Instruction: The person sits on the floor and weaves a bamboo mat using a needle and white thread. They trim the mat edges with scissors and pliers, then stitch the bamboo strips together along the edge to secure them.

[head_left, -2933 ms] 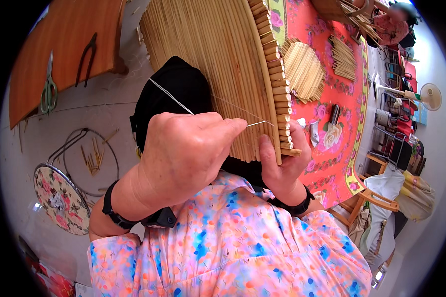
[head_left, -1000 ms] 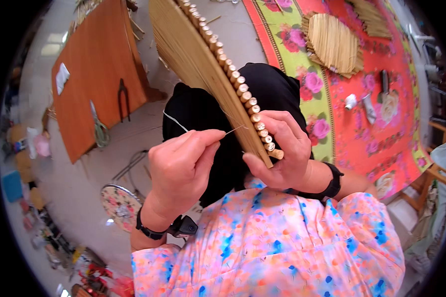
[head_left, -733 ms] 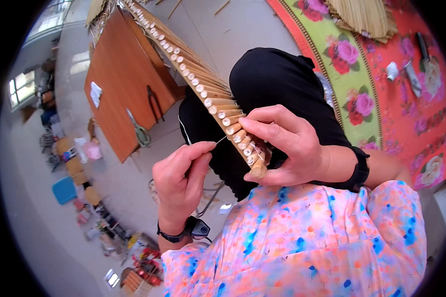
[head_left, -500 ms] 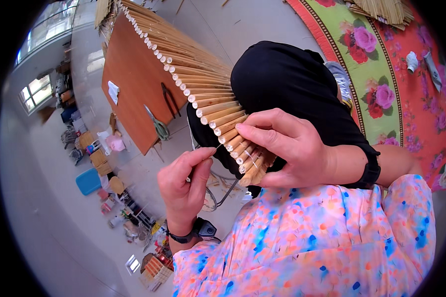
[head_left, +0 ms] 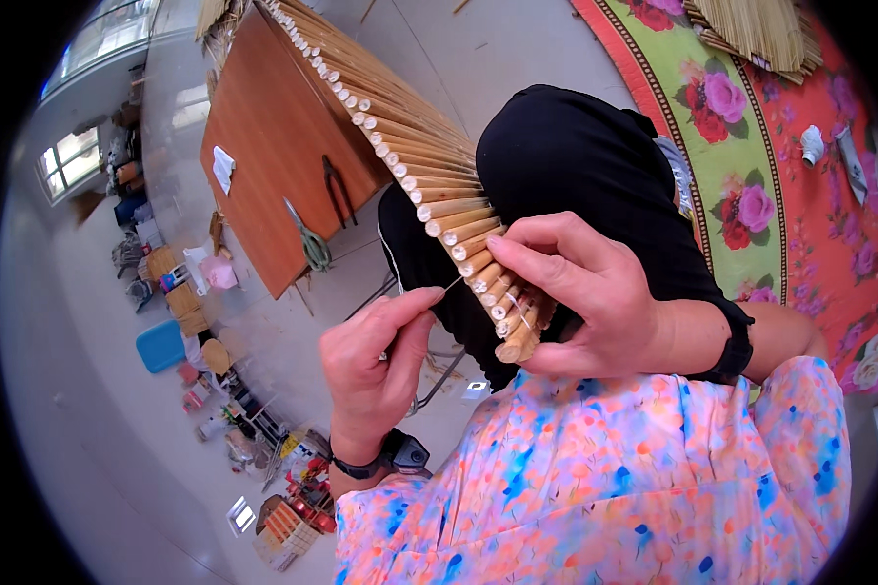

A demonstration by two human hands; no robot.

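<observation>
A long row of tan reed-like sticks [head_left: 454, 208], bound side by side with pale cut ends, runs from the far left down to my lap. My right hand [head_left: 590, 292] grips the near end of this row, thumb on top near the cut ends and other fingers partly hidden beneath or behind it. White thread shows across the last sticks below the thumb. Just left of the row, my left hand [head_left: 380, 356] pinches a thin strand [head_left: 454, 284] between thumb and forefinger. The strand reaches to the stick ends; whether it is thread or a needle is unclear.
Scissors [head_left: 310, 244], dark pliers [head_left: 338, 190] and a white scrap [head_left: 223, 170] lie on the brown table [head_left: 273, 146]. A flowered cloth [head_left: 761, 210] with a bundle of thin sticks [head_left: 761, 34] spreads to the right. Boxes and a blue tub [head_left: 166, 346] line the left wall.
The row of sticks and both hands have shifted slightly right in view. The strand between the left fingers and the stick ends shows more clearly. Both grips stay the same.
</observation>
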